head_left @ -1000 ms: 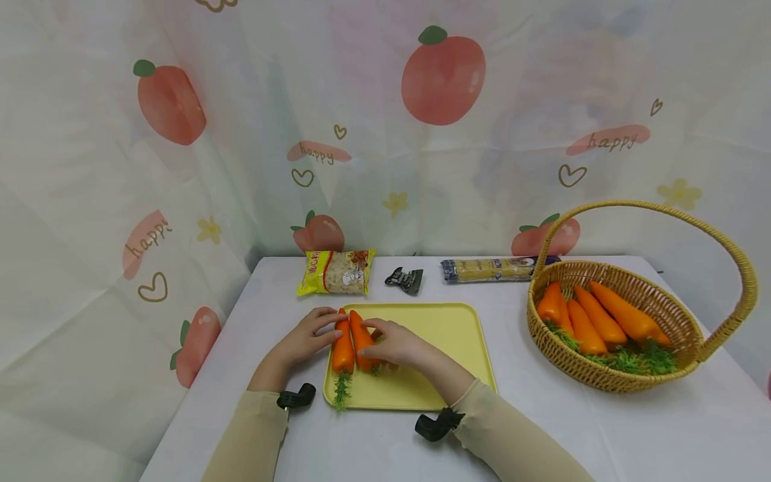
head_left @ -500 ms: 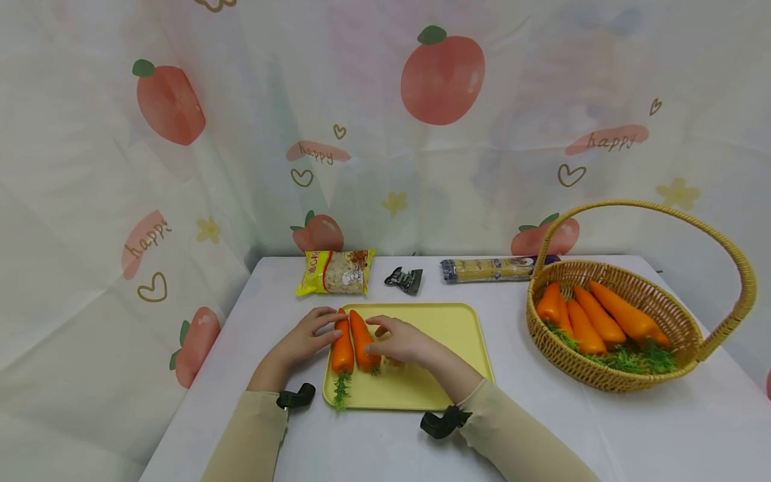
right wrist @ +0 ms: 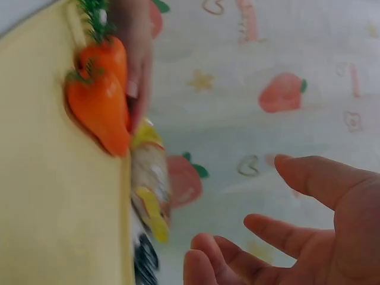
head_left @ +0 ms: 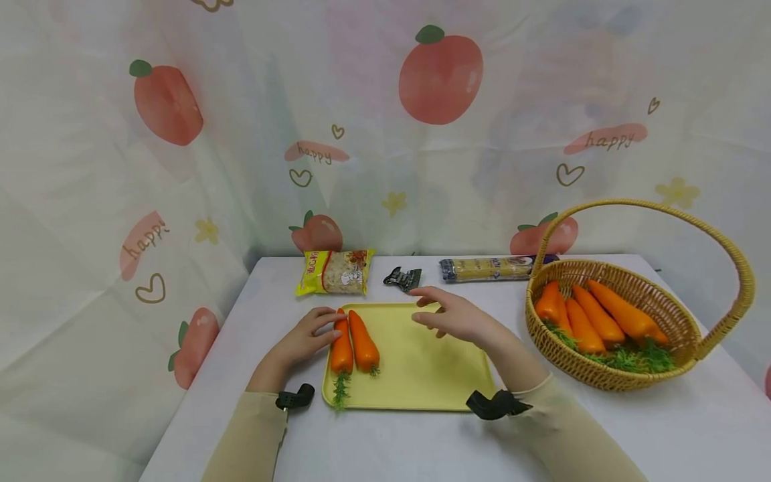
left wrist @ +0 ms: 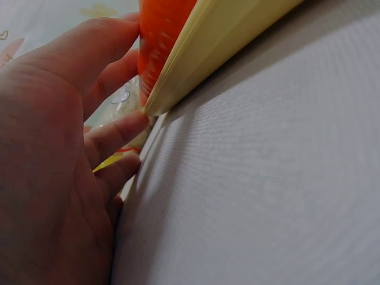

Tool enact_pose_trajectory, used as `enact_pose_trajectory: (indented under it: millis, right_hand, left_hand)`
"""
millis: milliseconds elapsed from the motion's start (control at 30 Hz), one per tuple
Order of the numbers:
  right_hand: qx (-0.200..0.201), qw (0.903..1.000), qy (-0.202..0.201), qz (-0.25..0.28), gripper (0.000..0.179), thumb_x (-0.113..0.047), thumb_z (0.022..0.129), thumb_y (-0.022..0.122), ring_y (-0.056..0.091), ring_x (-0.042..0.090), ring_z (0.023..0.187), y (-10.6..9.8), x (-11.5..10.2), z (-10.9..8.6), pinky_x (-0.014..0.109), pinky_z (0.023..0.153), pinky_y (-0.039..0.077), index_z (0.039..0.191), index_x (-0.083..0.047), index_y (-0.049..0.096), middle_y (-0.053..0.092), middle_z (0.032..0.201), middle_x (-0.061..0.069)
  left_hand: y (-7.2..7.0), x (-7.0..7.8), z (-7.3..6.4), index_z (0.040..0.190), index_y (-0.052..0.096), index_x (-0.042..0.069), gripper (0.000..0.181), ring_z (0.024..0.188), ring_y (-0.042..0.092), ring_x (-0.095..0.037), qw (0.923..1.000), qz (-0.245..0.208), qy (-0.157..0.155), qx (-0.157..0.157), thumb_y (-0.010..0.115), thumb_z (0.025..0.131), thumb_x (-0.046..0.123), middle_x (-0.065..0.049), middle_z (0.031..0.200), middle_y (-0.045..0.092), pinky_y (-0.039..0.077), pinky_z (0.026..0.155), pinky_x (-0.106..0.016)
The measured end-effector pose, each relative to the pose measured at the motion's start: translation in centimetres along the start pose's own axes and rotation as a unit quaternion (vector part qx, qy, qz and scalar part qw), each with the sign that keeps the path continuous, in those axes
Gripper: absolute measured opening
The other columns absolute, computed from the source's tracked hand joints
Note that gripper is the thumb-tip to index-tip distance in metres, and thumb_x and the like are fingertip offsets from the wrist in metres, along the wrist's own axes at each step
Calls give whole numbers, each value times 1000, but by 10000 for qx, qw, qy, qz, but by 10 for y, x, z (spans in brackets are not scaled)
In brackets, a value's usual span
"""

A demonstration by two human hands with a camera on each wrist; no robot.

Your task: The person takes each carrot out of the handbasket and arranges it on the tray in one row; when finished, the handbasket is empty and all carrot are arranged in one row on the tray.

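Observation:
Two orange carrots lie side by side at the left end of a yellow tray (head_left: 421, 385). Fingers of my left hand (head_left: 304, 338) touch the left carrot (head_left: 341, 353), whose green leaves reach the tray's front rim. In the left wrist view, the thumb meets this carrot (left wrist: 160, 38) while other extended fingertips lie at the tray's edge. The right carrot (head_left: 365, 345) has no hand on it. Over the right half of the tray hovers my right hand (head_left: 460, 318), its fingers loosely spread and holding nothing.
A wicker basket (head_left: 608, 378) with a tall handle stands at the right, with several carrots (head_left: 599, 321) inside. Along the back lie a yellow food bag (head_left: 337, 272), a small black packet (head_left: 405, 279) and a long noodle pack (head_left: 490, 269). A printed curtain hangs behind.
My right hand has let go of the right carrot and moved right and up, away from it. The left hand stays at the left carrot.

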State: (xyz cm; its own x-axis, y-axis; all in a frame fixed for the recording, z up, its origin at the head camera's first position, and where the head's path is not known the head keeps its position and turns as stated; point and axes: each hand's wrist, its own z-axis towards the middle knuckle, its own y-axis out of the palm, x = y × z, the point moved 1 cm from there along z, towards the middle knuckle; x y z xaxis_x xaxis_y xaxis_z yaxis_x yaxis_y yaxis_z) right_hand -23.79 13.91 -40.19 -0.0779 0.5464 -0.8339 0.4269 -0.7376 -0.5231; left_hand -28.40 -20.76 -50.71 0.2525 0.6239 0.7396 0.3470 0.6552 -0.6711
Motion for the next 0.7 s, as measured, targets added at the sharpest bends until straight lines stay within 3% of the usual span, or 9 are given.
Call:
enact_pose_trajectory:
  millis: [267,400,533,700]
  right_hand:
    - [393,9988,-79,-297,66,-38,99,59,62,30,109,-70,15,-42,38,83,59,154,-14,32,44,147,23]
    - [721,9970,25,-297,69,-43,99,57,60,30,110,-102,30,-62,36,85,58,155,-15,29,45,145,24]
    - [1026,9944,183,-179,70,-46,100,54,55,34,113,-127,48,-78,35,86,57,157,-17,25,42,146,24]
    - [1202,9914,453,-267,74,-47,102,47,54,38,117,-147,69,-89,40,90,54,157,-7,19,34,151,28]
  left_hand:
    - [0,0,-1,137,55,42,45,142,34,-32,10000,4,-88,41,61,94,51,-4,151,37,25,119,-60]
    - [0,0,0,137,56,41,45,142,35,-32,9999,0,-92,57,62,93,52,-3,151,37,25,119,-60]
    - [0,1,-1,136,56,40,46,142,35,-32,9999,20,-94,72,62,93,52,-3,150,38,25,119,-59]
    - [1,0,0,137,56,39,46,142,35,-32,9999,24,-95,57,62,93,52,-4,151,37,25,118,-60]
